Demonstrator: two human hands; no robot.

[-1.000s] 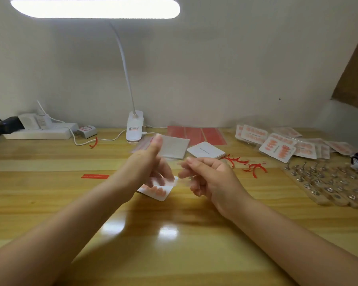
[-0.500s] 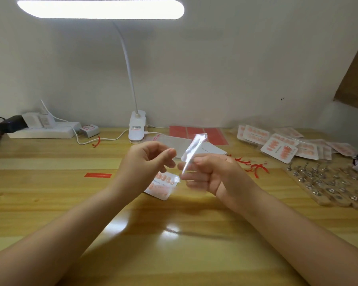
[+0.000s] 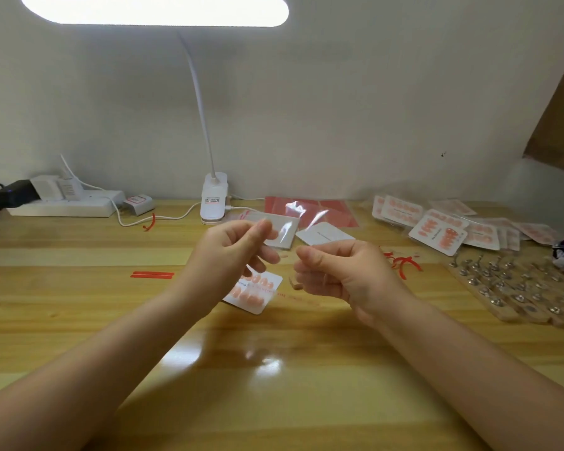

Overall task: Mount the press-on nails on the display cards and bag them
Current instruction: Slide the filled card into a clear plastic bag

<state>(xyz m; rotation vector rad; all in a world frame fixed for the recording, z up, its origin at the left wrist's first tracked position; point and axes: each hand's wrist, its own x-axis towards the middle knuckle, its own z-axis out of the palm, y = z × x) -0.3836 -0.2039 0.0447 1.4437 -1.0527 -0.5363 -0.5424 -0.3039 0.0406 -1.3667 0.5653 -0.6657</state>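
Both hands hover over the wooden desk [image 3: 274, 402], holding a clear plastic bag [image 3: 293, 222] between them. My left hand [image 3: 232, 252] pinches its left side and my right hand [image 3: 339, 271] pinches its right side with thumb and forefinger. The bag shows mainly as glare above the fingers, and its edges are hard to trace. Below my left hand a white display card with peach press-on nails [image 3: 258, 292] lies on the desk, partly hidden by the fingers.
Blank white cards [image 3: 324, 234] and red sheets [image 3: 339, 211] lie behind the hands. Bagged nail cards [image 3: 437, 231] are piled at the back right, with a wooden rack of metal nail holders [image 3: 518, 288] in front. Lamp base [image 3: 214, 200], power strip [image 3: 62, 206] and red strips [image 3: 152, 275] sit left.
The bag, edge-on in my right hand half a second ago, is now spread flat between both hands. My left hand has taken hold of it, and the hands have moved apart.
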